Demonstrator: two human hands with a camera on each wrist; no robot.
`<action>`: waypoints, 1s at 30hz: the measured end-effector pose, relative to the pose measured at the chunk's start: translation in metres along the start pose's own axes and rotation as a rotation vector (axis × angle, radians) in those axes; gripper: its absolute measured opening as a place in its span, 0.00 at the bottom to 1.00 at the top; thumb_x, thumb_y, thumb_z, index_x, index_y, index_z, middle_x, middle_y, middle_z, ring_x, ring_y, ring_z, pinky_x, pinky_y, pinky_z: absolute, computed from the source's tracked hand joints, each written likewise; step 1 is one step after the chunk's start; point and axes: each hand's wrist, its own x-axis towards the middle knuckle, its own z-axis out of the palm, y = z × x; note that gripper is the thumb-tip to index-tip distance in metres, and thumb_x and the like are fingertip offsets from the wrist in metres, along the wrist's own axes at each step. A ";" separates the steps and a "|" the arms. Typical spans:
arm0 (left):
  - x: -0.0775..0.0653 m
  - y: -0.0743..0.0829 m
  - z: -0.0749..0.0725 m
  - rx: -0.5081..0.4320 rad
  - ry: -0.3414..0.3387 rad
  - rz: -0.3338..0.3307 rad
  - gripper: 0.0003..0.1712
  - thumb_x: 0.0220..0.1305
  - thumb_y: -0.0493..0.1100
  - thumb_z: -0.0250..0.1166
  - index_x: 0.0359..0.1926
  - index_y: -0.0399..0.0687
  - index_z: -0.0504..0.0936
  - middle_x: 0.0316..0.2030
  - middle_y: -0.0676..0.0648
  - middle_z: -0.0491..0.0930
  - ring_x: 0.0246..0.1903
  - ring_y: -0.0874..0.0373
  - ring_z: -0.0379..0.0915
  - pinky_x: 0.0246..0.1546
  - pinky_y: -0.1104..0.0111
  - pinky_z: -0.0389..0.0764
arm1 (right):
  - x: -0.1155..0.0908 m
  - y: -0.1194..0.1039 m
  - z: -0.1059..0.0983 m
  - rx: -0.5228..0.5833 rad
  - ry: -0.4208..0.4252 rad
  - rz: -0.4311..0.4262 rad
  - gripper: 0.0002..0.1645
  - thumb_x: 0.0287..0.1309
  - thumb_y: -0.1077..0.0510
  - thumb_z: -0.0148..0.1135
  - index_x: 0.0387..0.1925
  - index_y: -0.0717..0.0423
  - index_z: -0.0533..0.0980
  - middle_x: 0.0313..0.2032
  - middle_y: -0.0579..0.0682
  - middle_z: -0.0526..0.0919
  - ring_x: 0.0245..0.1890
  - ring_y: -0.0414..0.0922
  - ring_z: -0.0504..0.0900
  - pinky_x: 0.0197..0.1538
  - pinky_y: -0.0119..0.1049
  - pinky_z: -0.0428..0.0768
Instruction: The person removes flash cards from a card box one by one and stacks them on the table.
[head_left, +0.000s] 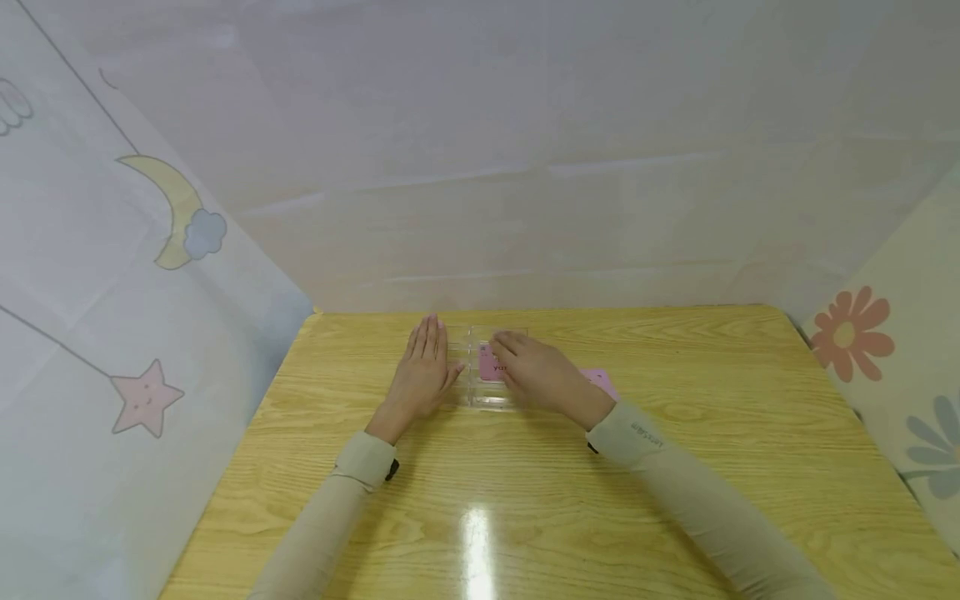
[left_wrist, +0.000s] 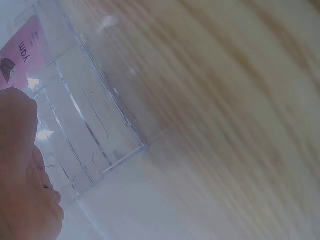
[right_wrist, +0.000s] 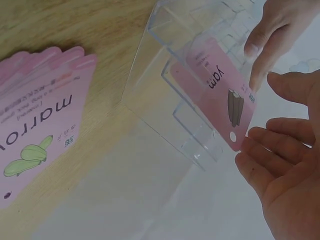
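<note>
A clear plastic stepped rack (head_left: 491,402) stands near the table's back edge. In it leans a pink flashcard (right_wrist: 212,82) marked "yam", with a drawing of a brown root vegetable and a punched hole. My left hand (head_left: 423,379) lies on the rack's left part, its fingers straight. At the card's edge is my right hand (right_wrist: 290,160), fingers loosely bent with the fingertips touching it; the thumb stays apart from the card. Right of the rack lies a fanned stack of pink flashcards (right_wrist: 42,120), the top one reading "marrow" with green vegetables; my right wrist partly hides it in the head view.
A yellow wood-grain table (head_left: 480,475) bears everything. Behind it rises a pale cloth backdrop (head_left: 480,167); printed side sheets show a moon and a star (head_left: 147,398) on the left and flowers (head_left: 852,333) on the right.
</note>
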 end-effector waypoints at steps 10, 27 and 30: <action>0.000 -0.001 0.002 0.011 0.010 0.008 0.46 0.85 0.60 0.40 0.82 0.26 0.41 0.83 0.27 0.41 0.85 0.36 0.33 0.86 0.47 0.45 | 0.005 -0.004 0.010 -0.067 -0.034 -0.020 0.33 0.76 0.53 0.60 0.74 0.65 0.69 0.74 0.63 0.72 0.76 0.57 0.71 0.77 0.50 0.73; 0.000 -0.001 0.001 0.009 0.023 0.004 0.46 0.85 0.60 0.42 0.82 0.26 0.42 0.83 0.26 0.43 0.85 0.36 0.35 0.86 0.47 0.45 | 0.009 -0.005 0.018 -0.173 -0.029 -0.066 0.34 0.74 0.53 0.62 0.73 0.69 0.69 0.73 0.65 0.72 0.76 0.59 0.71 0.78 0.51 0.71; 0.000 -0.001 0.001 0.015 0.022 0.004 0.46 0.85 0.60 0.42 0.82 0.26 0.41 0.83 0.26 0.43 0.85 0.36 0.34 0.86 0.47 0.45 | 0.009 -0.004 0.018 -0.168 -0.039 -0.061 0.35 0.74 0.54 0.63 0.73 0.69 0.69 0.74 0.66 0.71 0.77 0.59 0.71 0.78 0.51 0.71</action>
